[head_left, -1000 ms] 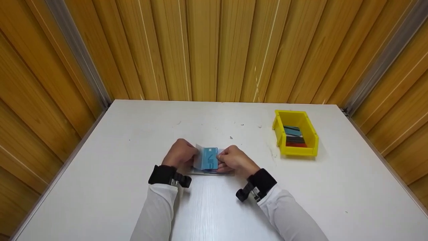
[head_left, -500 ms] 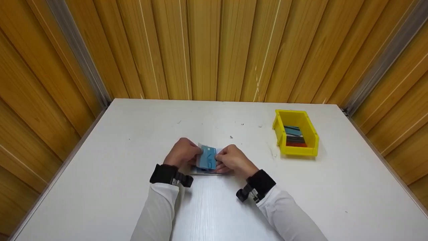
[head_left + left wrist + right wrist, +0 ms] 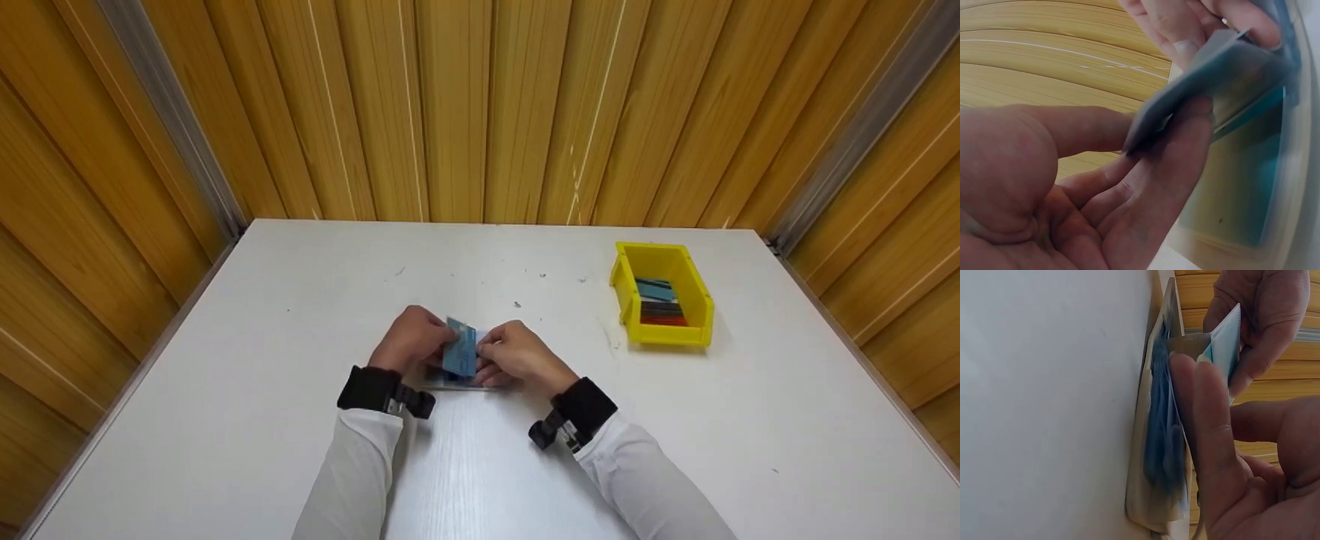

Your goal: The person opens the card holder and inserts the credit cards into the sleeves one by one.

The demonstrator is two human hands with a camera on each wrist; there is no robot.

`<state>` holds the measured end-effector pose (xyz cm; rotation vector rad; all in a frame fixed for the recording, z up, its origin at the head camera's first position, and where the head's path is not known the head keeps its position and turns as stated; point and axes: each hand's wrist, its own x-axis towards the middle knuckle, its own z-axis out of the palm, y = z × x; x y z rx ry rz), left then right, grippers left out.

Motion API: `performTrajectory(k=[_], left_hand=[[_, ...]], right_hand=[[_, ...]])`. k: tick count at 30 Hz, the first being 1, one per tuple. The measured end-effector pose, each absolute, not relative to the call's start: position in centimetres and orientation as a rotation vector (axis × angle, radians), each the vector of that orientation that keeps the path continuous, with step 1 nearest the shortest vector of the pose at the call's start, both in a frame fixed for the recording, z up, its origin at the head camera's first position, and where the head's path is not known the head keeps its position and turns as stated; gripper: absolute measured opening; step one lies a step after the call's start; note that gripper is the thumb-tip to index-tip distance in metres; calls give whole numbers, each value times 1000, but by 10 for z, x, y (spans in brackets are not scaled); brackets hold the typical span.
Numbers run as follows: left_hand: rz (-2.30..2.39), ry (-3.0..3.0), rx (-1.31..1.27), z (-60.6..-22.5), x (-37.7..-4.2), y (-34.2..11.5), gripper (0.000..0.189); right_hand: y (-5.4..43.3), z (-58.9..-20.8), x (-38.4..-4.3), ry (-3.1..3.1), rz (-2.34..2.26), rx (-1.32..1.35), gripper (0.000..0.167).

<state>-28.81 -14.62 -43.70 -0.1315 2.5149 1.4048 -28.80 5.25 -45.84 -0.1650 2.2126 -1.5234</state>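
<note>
A card holder [image 3: 1139,495] with clear plastic pages lies on the table between the hands. One raised page carries a blue card [image 3: 460,352]; in the head view it leans steeply. My left hand [image 3: 412,337] pinches the left side of this page between thumb and fingers. In the left wrist view the sleeve [image 3: 1207,84] bends over the left fingertips, partly blurred. My right hand [image 3: 521,352] has its curled thumb and fingers at the card's right edge, and seems to pinch it. The right fingers [image 3: 1213,410] hide part of that contact in the right wrist view.
A yellow bin [image 3: 671,334] stands at the back right, with several blue, dark and red cards [image 3: 660,307] inside. The white table [image 3: 225,420] meets wood-patterned walls [image 3: 457,112] at the back and sides.
The page with the blue card has tilted more steeply, its face turning from flat view to oblique. My left hand has shifted slightly right, and the right hand slightly left with the card's edge.
</note>
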Motion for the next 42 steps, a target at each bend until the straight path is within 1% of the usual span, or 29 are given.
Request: performTrajectory(k=[7,12,15,24,26,30,36,39,42], left_hand=[[1410,2518,-111,-438,-287,-147,33],[1426,2504,-96,-439,-287,-148,25],[1432,2497,-87,-439,-287,-148,23],[1352,2568,-114,-438,-286,-150,32],[1343,2593,-131,-438,-285,-151,29],[1297,2662,-157,-441,-285,-154,14],[1245,2741,-167,-444,-282,-155,10],[1229,2780,-183,-443,-281,-155,13],[1215,2814,-194,-439,-280,-155,21]], right_hand=[[53,-457,-289,2223,-1497,-186,22],[55,-454,-287,2241,-1450,-219,24],[56,-452,-287,2242,-1429,-230,24],[59,-448,-286,2233,-1401,-276,22],[61,-447,-286,2255,-1384,-283,23],[66,-444,-287,2305,-1343,-285,25],[73,-441,-289,2327,-1302,-292,25],[75,-439,-290,2319,-1283,-314,26],[77,-437,-292,2311,-1282,-348,26]])
